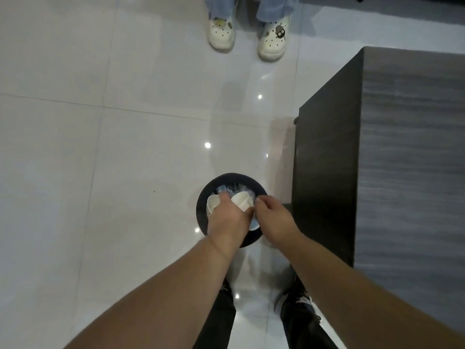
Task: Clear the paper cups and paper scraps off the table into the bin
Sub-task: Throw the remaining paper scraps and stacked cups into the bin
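Both hands are low over the bin's mouth, close together. The left hand (227,214) grips crumpled paper cups (241,200); the right hand (273,212) is curled, contents unclear. The bin (227,178) stands on the floor directly below, beside the counter (407,147) at its near corner.

Both hands cover most of the round black bin (201,210) mouth; the white paper cups (242,200) inside are motion-blurred, count unclear. Grey wood-grain table (412,147) cut off at right edge. Left hand (227,219) fingertips hidden.
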Demonstrator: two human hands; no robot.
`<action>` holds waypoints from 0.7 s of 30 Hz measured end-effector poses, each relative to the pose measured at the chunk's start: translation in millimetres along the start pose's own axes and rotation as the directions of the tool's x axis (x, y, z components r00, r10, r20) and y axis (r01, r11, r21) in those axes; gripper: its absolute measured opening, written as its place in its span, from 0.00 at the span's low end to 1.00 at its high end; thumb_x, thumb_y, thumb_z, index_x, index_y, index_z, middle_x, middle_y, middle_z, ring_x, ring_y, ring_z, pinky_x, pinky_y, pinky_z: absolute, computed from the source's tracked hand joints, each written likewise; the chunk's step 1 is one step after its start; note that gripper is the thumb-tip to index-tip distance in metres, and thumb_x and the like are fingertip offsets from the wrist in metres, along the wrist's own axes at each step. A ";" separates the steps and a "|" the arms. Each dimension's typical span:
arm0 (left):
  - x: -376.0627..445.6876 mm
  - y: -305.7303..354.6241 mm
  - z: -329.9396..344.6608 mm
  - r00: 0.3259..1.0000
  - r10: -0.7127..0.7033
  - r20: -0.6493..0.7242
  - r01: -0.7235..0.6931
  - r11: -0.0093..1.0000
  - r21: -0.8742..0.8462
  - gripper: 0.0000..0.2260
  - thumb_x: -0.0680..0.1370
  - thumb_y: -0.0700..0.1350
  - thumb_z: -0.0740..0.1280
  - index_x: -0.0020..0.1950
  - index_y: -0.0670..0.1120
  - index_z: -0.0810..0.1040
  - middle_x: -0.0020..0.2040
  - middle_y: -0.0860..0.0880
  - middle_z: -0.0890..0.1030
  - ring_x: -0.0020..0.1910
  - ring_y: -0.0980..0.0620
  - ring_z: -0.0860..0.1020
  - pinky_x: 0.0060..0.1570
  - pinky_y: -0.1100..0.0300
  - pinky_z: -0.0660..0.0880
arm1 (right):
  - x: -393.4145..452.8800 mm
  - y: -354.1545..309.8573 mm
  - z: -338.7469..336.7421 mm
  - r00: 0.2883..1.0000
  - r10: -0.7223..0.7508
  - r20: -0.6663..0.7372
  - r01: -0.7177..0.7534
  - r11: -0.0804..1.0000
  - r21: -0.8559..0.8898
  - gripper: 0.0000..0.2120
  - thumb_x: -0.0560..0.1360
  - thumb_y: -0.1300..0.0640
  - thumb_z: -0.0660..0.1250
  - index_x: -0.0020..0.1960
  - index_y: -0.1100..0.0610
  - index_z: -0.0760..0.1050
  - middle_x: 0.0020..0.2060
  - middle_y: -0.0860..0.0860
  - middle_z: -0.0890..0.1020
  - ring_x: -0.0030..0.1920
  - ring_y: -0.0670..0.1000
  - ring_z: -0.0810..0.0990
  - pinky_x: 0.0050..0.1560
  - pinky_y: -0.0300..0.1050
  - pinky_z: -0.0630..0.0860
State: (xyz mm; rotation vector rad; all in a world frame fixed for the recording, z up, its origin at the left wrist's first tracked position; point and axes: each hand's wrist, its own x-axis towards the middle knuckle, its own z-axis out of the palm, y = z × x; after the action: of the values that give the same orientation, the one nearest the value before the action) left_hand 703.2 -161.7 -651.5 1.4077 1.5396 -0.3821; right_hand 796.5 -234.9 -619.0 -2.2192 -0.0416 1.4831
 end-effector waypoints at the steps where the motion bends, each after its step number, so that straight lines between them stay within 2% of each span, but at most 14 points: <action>1: 12.5 -4.2 7.4 0.999 -0.049 0.016 0.049 0.999 -0.020 0.24 0.80 0.57 0.73 0.72 0.51 0.71 0.49 0.52 0.79 0.57 0.43 0.83 0.44 0.58 0.74 | 15.8 3.1 5.8 0.999 0.015 0.048 -0.014 1.000 -0.019 0.19 0.86 0.41 0.57 0.69 0.47 0.78 0.57 0.49 0.83 0.54 0.49 0.82 0.60 0.51 0.77; 3: 30.9 -13.8 16.1 1.000 0.002 -0.017 -0.002 1.000 0.026 0.19 0.81 0.53 0.72 0.70 0.50 0.72 0.45 0.56 0.73 0.51 0.46 0.82 0.37 0.62 0.68 | 40.7 8.8 16.7 0.989 0.079 0.124 -0.072 0.995 -0.063 0.26 0.86 0.36 0.52 0.72 0.48 0.77 0.62 0.54 0.83 0.62 0.55 0.81 0.70 0.56 0.74; 5: 37.2 -20.1 15.8 0.994 0.097 -0.051 -0.093 0.993 0.078 0.20 0.80 0.50 0.72 0.70 0.47 0.73 0.49 0.52 0.75 0.44 0.53 0.79 0.36 0.63 0.69 | 54.4 13.9 23.8 0.980 0.108 0.166 -0.094 0.991 -0.090 0.27 0.86 0.35 0.50 0.73 0.47 0.76 0.64 0.56 0.83 0.65 0.57 0.80 0.73 0.59 0.72; 7: 34.4 -24.6 11.8 0.988 0.152 -0.018 -0.149 0.982 0.120 0.20 0.81 0.49 0.70 0.72 0.46 0.73 0.56 0.47 0.77 0.48 0.49 0.80 0.42 0.59 0.75 | 59.7 16.6 25.7 0.978 0.105 0.181 -0.095 0.993 -0.065 0.24 0.86 0.38 0.52 0.73 0.46 0.76 0.64 0.56 0.83 0.64 0.56 0.81 0.72 0.59 0.73; 9: 27.3 -28.5 7.6 0.984 0.174 0.041 -0.178 0.967 0.180 0.21 0.82 0.47 0.69 0.75 0.47 0.74 0.65 0.44 0.77 0.58 0.43 0.82 0.55 0.53 0.79 | 59.3 18.9 23.0 0.983 0.084 0.160 -0.086 0.996 0.002 0.17 0.85 0.43 0.57 0.67 0.45 0.80 0.58 0.52 0.85 0.59 0.54 0.83 0.65 0.57 0.79; 10: 23.6 -30.5 3.5 0.983 0.175 0.057 -0.182 0.967 0.180 0.21 0.82 0.47 0.70 0.75 0.48 0.75 0.67 0.45 0.77 0.61 0.43 0.82 0.59 0.52 0.79 | 59.1 17.8 19.2 0.993 0.052 0.110 -0.053 0.999 0.004 0.14 0.84 0.45 0.60 0.62 0.44 0.81 0.52 0.49 0.86 0.54 0.51 0.84 0.57 0.53 0.81; 12: 17.7 -38.3 -6.0 0.983 0.172 0.062 -0.178 0.976 0.123 0.19 0.82 0.48 0.70 0.73 0.49 0.78 0.68 0.48 0.80 0.61 0.46 0.83 0.59 0.56 0.77 | 68.8 9.6 6.9 0.993 -0.013 -0.118 0.014 1.000 0.006 0.09 0.81 0.48 0.64 0.52 0.46 0.82 0.42 0.44 0.84 0.45 0.47 0.84 0.43 0.44 0.79; 14: 15.3 -47.9 -12.9 0.981 0.182 0.069 -0.185 0.981 0.048 0.17 0.83 0.50 0.70 0.72 0.52 0.79 0.66 0.51 0.83 0.56 0.52 0.84 0.55 0.60 0.76 | 106.8 2.7 -11.4 0.938 0.002 -0.347 0.041 0.992 0.116 0.08 0.80 0.53 0.65 0.47 0.54 0.81 0.38 0.48 0.83 0.40 0.50 0.83 0.42 0.45 0.80; 15: 16.1 -53.0 -14.6 0.978 0.198 0.070 -0.199 0.980 0.005 0.16 0.83 0.50 0.70 0.71 0.54 0.80 0.65 0.54 0.83 0.54 0.56 0.84 0.53 0.64 0.76 | 131.9 -3.0 -20.4 0.920 0.049 -0.388 0.027 0.982 0.188 0.07 0.79 0.55 0.65 0.47 0.57 0.80 0.39 0.51 0.82 0.41 0.52 0.82 0.44 0.48 0.80; 17: 20.4 -62.7 -17.1 0.970 0.232 0.077 -0.226 0.971 -0.075 0.13 0.83 0.51 0.69 0.68 0.59 0.80 0.63 0.60 0.82 0.53 0.63 0.83 0.48 0.75 0.74 | 187.7 -12.5 -25.7 0.929 0.144 -0.341 -0.050 0.961 0.271 0.02 0.79 0.58 0.65 0.51 0.56 0.77 0.40 0.52 0.80 0.41 0.53 0.81 0.45 0.51 0.81; 18: 23.8 -66.8 -18.0 0.966 0.243 0.086 -0.233 0.966 -0.109 0.12 0.83 0.51 0.69 0.66 0.62 0.80 0.61 0.62 0.82 0.53 0.65 0.83 0.46 0.77 0.74 | 214.0 -12.2 -19.2 0.941 0.164 -0.297 -0.092 0.966 0.243 0.04 0.80 0.60 0.65 0.54 0.55 0.76 0.41 0.52 0.80 0.40 0.52 0.82 0.45 0.50 0.82; 19: 27.8 -71.2 -19.2 0.964 0.251 0.090 -0.238 0.962 -0.134 0.10 0.83 0.52 0.69 0.64 0.63 0.80 0.59 0.63 0.83 0.53 0.66 0.83 0.45 0.76 0.75 | 239.9 -8.3 -9.0 0.951 0.154 -0.269 -0.122 0.984 0.132 0.07 0.80 0.61 0.65 0.57 0.56 0.77 0.44 0.53 0.81 0.41 0.52 0.83 0.47 0.49 0.84; 21: 33.2 -76.9 -24.9 0.958 0.272 0.090 -0.256 0.953 -0.163 0.09 0.83 0.53 0.68 0.61 0.66 0.80 0.55 0.65 0.84 0.52 0.66 0.83 0.42 0.74 0.76 | 280.6 5.0 12.9 0.966 0.007 -0.257 -0.062 0.976 -0.210 0.17 0.77 0.61 0.67 0.65 0.54 0.78 0.53 0.55 0.82 0.45 0.52 0.83 0.51 0.48 0.83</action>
State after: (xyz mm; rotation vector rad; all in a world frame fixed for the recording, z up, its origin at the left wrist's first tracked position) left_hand 629.1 -144.9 -694.5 1.4267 1.2423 -0.1746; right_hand 900.7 -156.9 -868.0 -2.5835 -0.0858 1.2492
